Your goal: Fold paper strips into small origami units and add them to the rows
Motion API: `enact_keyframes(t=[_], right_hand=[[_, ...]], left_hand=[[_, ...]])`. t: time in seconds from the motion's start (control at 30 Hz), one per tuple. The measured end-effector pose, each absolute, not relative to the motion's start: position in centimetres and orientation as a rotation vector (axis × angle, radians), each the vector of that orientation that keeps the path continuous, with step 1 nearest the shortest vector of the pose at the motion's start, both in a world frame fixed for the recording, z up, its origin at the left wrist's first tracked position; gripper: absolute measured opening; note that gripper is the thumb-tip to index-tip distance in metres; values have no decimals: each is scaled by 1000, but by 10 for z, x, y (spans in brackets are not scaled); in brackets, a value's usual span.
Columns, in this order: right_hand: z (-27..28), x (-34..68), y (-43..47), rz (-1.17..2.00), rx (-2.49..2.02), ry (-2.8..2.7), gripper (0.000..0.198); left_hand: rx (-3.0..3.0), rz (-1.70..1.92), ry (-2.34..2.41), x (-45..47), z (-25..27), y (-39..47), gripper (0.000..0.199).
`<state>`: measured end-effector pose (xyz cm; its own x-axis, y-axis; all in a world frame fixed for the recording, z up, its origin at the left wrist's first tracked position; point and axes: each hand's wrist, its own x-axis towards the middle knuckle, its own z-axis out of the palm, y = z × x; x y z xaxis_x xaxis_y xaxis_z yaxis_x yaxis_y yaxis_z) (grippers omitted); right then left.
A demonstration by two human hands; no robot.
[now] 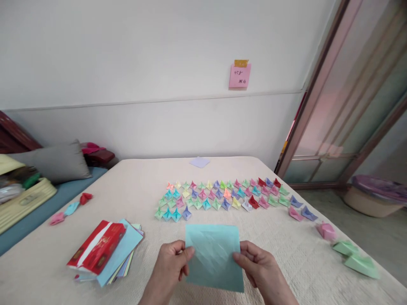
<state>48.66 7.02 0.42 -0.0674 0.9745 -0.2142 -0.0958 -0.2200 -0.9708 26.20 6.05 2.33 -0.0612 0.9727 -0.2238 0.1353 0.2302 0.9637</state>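
A square sheet of light blue paper (214, 258) is held up in front of me, a little creased. My left hand (173, 269) pinches its left edge between thumb and fingers. At the right edge, my right hand (259, 269) grips it the same way. Just beyond the sheet, several rows of small folded paper boats (206, 204) in many colours stand on the cream table cover (143, 182). To the left of my hands lies a stack of coloured paper sheets (129, 239) with a red and white packet (98, 245) on top.
Larger folded pieces, among them a green one (361, 264) and a pink one (327, 231), line the right edge. Three folded pieces, one red (85, 198), lie at left. A lilac sheet (199, 162) rests by the wall; a pink note (239, 76) is taped above.
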Motion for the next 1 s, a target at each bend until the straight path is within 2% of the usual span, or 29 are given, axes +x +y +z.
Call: enact_keyframes(t=[0.1, 0.27, 0.4, 0.43, 0.5, 0.57, 0.67, 0.8, 1.0], right_hand=[[0, 484, 69, 1454, -1309, -1129, 38], [-1, 475, 66, 1339, -1248, -1035, 36], [3, 473, 64, 1341, -1176, -883, 14], [4, 473, 63, 1359, -1163, -846, 23], [7, 472, 61, 1397, -1129, -788, 54], [9, 469, 59, 1449, -1071, -770, 77], [10, 463, 56, 1524, -992, -790, 89], [4, 456, 52, 1501, -955, -780, 76], [3, 458, 48, 1518, -987, -885, 44]], left_hand=[[1048, 1034, 1396, 265, 27, 58, 29], [932, 1174, 1305, 273, 31, 56, 19], [844, 1303, 1303, 279, 30, 55, 23], [828, 1330, 1304, 279, 29, 55, 29], [804, 1398, 1296, 279, 29, 57, 38], [779, 1479, 1262, 277, 28, 58, 37], [712, 1537, 1200, 275, 24, 59, 25], [637, 1468, 1090, 282, 15, 55, 14], [559, 1304, 979, 294, 9, 48, 24]])
